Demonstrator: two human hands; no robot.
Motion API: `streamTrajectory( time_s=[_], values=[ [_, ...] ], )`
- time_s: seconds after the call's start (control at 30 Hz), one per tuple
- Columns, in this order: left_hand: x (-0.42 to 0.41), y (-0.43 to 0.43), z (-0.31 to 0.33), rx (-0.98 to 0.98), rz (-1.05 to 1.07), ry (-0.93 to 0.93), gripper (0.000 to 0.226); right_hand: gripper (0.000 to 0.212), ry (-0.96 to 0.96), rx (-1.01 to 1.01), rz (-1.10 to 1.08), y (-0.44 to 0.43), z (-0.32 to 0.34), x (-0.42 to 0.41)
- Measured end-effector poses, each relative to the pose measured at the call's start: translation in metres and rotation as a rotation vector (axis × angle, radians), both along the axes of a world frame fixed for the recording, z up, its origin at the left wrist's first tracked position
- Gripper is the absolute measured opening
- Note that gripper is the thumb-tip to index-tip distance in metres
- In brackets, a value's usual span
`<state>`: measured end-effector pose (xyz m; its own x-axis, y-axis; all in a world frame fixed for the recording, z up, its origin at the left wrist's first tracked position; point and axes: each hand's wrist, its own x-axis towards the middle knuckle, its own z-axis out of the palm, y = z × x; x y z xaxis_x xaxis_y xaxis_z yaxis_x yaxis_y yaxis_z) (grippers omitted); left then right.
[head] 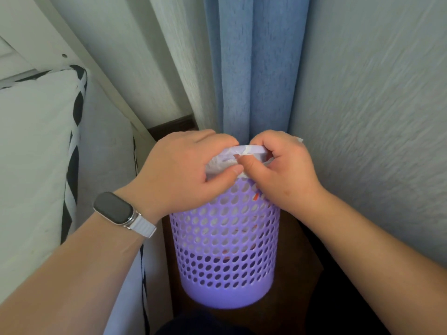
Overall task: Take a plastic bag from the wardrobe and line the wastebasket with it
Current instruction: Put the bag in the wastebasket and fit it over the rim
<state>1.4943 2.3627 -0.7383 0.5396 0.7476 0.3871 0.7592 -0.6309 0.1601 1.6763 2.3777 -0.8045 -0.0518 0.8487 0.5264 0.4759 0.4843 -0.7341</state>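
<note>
While a white mattress (36, 141) with black-patterned edging lies at the left, the left hand (191, 172), a dark watch (113, 207) on its wrist, pinches the thin white plastic bag (219, 163) over the rim of the round perforated lilac plastic wastebasket (225, 250) on the dark floor (297, 274), the right hand (287, 172) pinching it just beside.

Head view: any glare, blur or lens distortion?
Head view: soft even light, no glare; wide-angle stretch toward the edges; left hand and right hand on the thin white plastic bag are fairly sharp; dark floor beside the purple perforated plastic wastebasket sits in deep shadow.
</note>
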Motion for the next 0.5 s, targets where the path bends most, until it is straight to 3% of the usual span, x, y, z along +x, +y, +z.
streamTrajectory(
  time_s=[0.27, 0.5],
  values=[
    [-0.004, 0.003, -0.008, -0.153, 0.095, -0.165, 0.03, 0.017, -0.021, 0.067, 0.171, 0.009, 0.003, 0.014],
    [-0.005, 0.003, -0.007, -0.146, 0.307, -0.293, 0.032, 0.03, -0.068, 0.024, 0.143, 0.019, 0.003, 0.025]
  ],
)
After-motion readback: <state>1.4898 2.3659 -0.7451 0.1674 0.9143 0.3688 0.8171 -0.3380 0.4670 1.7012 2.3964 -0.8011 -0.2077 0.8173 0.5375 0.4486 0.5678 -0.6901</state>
